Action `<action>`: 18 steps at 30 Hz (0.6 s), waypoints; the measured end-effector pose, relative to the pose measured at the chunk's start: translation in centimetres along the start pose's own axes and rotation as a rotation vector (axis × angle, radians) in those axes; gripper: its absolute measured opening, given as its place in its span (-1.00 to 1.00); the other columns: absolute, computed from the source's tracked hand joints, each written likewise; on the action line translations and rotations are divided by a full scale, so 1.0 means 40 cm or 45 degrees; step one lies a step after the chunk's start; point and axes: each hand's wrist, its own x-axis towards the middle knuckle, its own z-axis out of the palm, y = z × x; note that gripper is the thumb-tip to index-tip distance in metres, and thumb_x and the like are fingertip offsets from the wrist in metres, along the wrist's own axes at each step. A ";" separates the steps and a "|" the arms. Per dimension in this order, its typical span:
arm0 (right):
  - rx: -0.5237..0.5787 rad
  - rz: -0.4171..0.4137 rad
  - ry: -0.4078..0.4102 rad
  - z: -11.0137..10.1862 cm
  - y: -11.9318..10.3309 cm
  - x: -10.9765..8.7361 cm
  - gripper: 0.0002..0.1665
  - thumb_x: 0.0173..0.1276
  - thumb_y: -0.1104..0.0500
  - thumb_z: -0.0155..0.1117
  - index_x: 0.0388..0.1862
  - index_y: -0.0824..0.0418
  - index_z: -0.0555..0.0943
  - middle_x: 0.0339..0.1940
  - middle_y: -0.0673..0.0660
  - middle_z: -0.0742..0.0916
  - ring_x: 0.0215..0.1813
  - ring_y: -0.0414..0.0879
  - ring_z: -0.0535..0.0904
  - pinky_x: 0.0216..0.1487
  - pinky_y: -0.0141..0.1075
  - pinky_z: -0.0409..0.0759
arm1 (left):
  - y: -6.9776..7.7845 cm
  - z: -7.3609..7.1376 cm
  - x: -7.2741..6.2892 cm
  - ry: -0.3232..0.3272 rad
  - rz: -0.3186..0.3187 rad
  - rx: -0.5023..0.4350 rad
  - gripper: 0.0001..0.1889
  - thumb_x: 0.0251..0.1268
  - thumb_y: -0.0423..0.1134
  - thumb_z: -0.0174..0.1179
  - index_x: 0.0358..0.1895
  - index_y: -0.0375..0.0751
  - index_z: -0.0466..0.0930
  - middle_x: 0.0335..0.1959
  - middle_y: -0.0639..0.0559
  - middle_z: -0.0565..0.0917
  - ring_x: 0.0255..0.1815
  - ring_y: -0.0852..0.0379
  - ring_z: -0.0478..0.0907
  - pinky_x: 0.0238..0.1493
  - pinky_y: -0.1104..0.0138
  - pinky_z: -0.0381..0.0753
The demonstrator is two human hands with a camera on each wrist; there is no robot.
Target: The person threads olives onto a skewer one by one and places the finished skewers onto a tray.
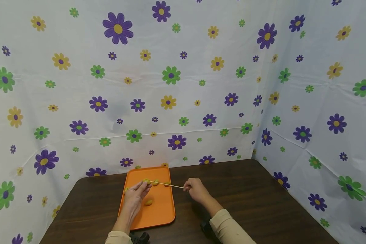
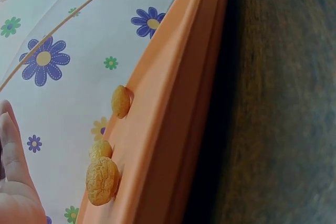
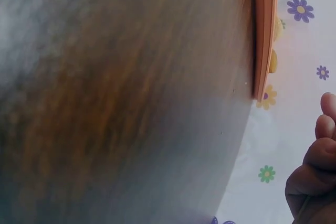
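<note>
My left hand [image 1: 135, 196] is over the orange tray [image 1: 158, 215], pinching a small yellow, wrinkled oval fruit [image 1: 146, 181] between thumb and fingers. A thin wooden skewer [image 1: 175, 186] runs from that fruit across the tray's right rim. Its other end is gripped by my right hand [image 1: 196, 189], with fingers curled, above the table. More of these fruits lie on the tray, including one [image 1: 148, 202] near its middle and one [image 1: 167, 184] by the right rim. In the left wrist view, a pair of wrinkled fruits [image 2: 102, 181] shows beyond the tray's edge.
The tray rests on a dark brown wooden table [image 1: 250, 203]. A white cloth [image 1: 195, 142] with purple, green and yellow flowers hangs behind the table and along its right side. Dark straps and devices sit at both wrists.
</note>
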 end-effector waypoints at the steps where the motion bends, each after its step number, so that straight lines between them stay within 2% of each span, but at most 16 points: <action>1: 0.005 -0.008 -0.004 0.001 0.000 0.001 -0.65 0.17 0.64 0.19 -0.51 0.26 0.71 -0.53 -0.03 0.57 -0.42 -0.22 0.43 -0.34 -0.37 0.55 | 0.001 0.000 0.000 -0.002 0.000 0.000 -0.87 0.42 -0.30 0.28 -0.09 -0.19 0.77 -0.24 0.00 0.79 -0.15 0.15 0.77 0.03 0.34 0.69; 6: -0.037 -0.008 -0.011 0.003 -0.001 0.003 -0.65 0.19 0.64 0.22 -0.50 0.24 0.69 -0.51 -0.03 0.58 -0.42 -0.22 0.44 -0.35 -0.37 0.58 | 0.001 -0.002 0.002 -0.012 -0.006 0.004 -0.84 0.40 -0.30 0.30 -0.06 -0.24 0.77 -0.23 0.00 0.79 -0.14 0.14 0.77 0.04 0.34 0.69; 10: -0.089 0.034 -0.038 0.003 -0.013 0.004 -0.70 0.20 0.62 0.28 -0.47 0.24 0.64 -0.47 -0.02 0.55 -0.39 -0.19 0.43 -0.31 -0.34 0.59 | -0.001 -0.002 0.005 0.007 -0.010 0.018 -0.78 0.42 -0.31 0.28 0.02 -0.32 0.72 -0.24 -0.01 0.79 -0.15 0.14 0.77 0.02 0.34 0.70; 13: -0.094 0.081 -0.061 0.002 -0.024 0.002 -0.66 0.14 0.64 0.28 -0.47 0.21 0.56 -0.46 -0.02 0.50 -0.38 -0.16 0.40 -0.33 -0.34 0.54 | -0.002 0.000 0.006 0.010 -0.003 0.045 -0.68 0.44 -0.32 0.26 0.14 -0.42 0.63 -0.23 -0.01 0.78 -0.14 0.14 0.76 0.03 0.34 0.70; 18: -0.136 0.085 -0.043 0.008 -0.030 0.000 -0.57 0.06 0.65 0.29 -0.51 0.14 0.46 -0.47 -0.03 0.43 -0.39 -0.16 0.35 -0.38 -0.38 0.43 | -0.004 0.002 0.005 0.014 0.005 0.072 -0.56 0.45 -0.32 0.25 0.27 -0.53 0.50 -0.20 -0.02 0.78 -0.13 0.14 0.76 0.04 0.34 0.69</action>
